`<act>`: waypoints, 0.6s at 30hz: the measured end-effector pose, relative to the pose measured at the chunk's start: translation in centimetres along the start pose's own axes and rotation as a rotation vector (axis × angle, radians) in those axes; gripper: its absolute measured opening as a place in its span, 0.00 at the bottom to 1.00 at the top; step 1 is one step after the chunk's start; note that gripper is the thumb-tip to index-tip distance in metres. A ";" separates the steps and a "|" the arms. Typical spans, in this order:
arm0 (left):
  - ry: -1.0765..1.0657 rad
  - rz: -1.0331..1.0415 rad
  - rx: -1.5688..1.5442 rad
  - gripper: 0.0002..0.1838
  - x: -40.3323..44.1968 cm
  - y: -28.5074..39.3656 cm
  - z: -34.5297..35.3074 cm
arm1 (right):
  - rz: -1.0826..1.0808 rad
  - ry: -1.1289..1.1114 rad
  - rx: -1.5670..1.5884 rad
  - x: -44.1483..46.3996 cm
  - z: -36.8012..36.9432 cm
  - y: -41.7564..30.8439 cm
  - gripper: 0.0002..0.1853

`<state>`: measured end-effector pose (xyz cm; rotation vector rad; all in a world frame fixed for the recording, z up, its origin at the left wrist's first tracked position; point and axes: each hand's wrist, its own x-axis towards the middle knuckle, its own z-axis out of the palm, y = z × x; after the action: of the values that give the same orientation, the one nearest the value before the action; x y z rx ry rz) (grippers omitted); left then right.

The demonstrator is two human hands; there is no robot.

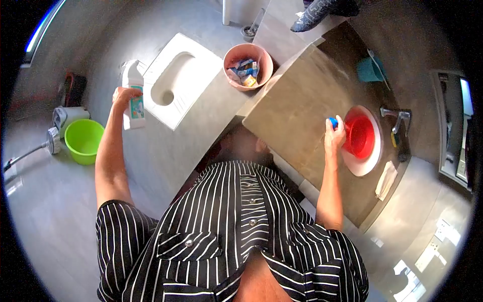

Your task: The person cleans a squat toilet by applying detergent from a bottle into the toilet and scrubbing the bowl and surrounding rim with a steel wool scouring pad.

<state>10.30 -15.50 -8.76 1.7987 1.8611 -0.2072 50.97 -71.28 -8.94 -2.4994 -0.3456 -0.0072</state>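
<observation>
My left hand (123, 95) is wrapped round a white cleaner bottle (134, 75) with a teal label, held upright beside the squat toilet (183, 78). Its angled neck points away from me, and whether its top is covered cannot be made out. Over the brown countertop (297, 95), the fingers of my right hand (335, 136) are closed on a small blue cap (333, 122). Just right of that hand is a red basin (361, 137), set in the white sink (363, 167).
A pink bin (267, 64) with wrappers stands between toilet and counter. A green basin (83, 142) and a mop or brush head (53, 141) are at the left. Beyond the sink are a faucet (398, 117), a teal container (370, 69) and a pale cloth (386, 181).
</observation>
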 end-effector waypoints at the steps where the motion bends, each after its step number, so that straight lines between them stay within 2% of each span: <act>1: -0.001 0.015 -0.005 0.23 0.2 0.5 -0.1 | 0.012 0.003 0.000 0.0 0.0 0.1 0.27; 5: 0.043 0.087 -0.110 0.23 -0.1 2.8 -0.6 | -0.072 0.106 0.031 0.3 0.4 0.5 0.25; 9: 0.111 0.259 -0.215 0.25 -1.0 3.9 -0.7 | -0.003 0.058 0.090 0.3 0.3 -0.2 0.27; 14: 0.138 0.327 -0.429 0.27 1.1 1.9 1.0 | 0.013 -0.006 0.116 0.9 0.0 -0.8 0.26; 16: 0.138 0.349 -0.524 0.28 1.3 1.0 0.5 | -0.162 0.019 0.085 1.6 0.2 -1.2 0.24; 18: 0.110 0.388 -0.587 0.28 -0.5 0.7 -0.2 | -0.162 -0.023 0.172 2.6 0.8 -1.5 0.22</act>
<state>10.88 -15.77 -8.16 1.7110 1.3945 0.5347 53.06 -68.99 -8.54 -2.2970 -0.5352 -0.0136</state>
